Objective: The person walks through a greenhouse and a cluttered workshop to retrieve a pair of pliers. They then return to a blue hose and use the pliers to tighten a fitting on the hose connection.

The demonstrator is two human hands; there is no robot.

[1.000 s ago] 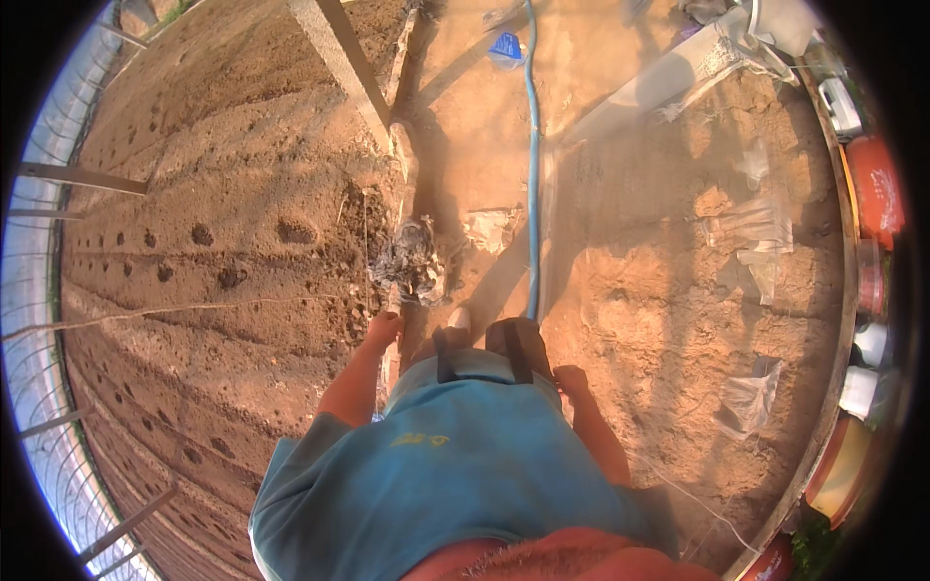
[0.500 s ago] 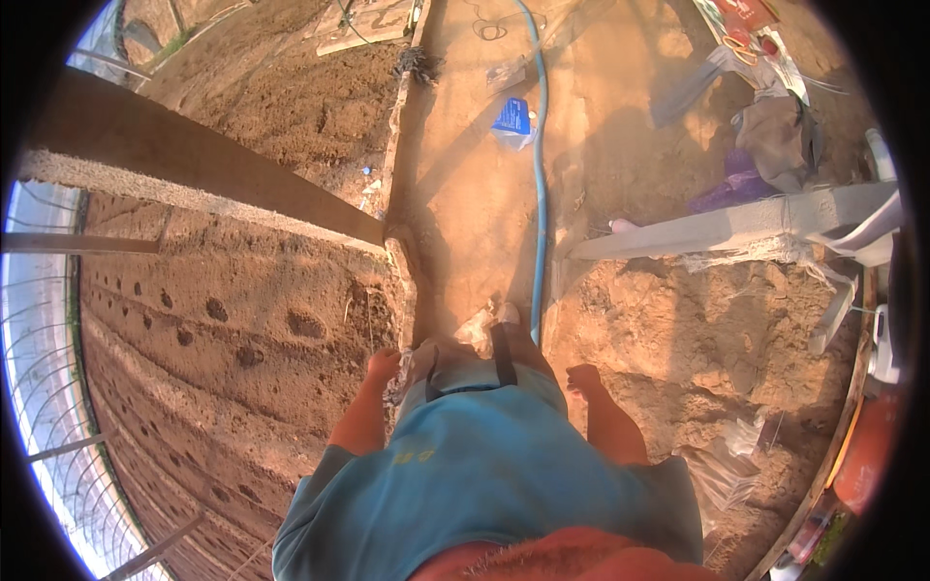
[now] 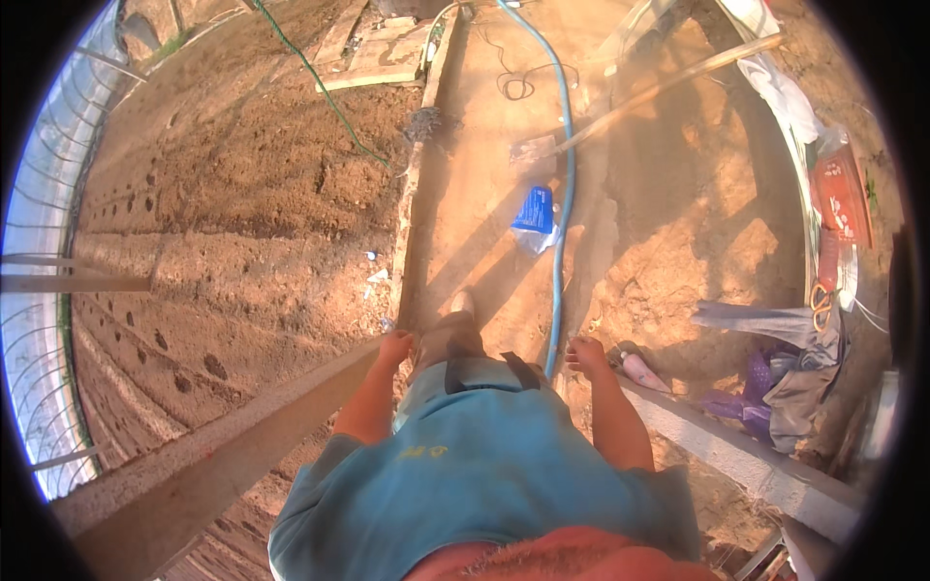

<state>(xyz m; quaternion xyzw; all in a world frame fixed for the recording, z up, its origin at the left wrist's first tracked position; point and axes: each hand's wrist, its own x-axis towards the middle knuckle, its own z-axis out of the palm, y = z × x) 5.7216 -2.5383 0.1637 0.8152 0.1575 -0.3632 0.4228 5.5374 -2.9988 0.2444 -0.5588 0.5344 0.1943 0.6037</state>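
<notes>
left hand curled, nothing seen held | right hand loosely closed, nothing seen held | blue hose laid along the dirt path just beside right hand, out of the planting beds | blue packet dropped ahead

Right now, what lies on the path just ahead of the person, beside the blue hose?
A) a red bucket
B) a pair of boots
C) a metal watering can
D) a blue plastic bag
D: a crumpled blue plastic bag lies on the packed earth, right beside the blue hose.
</notes>
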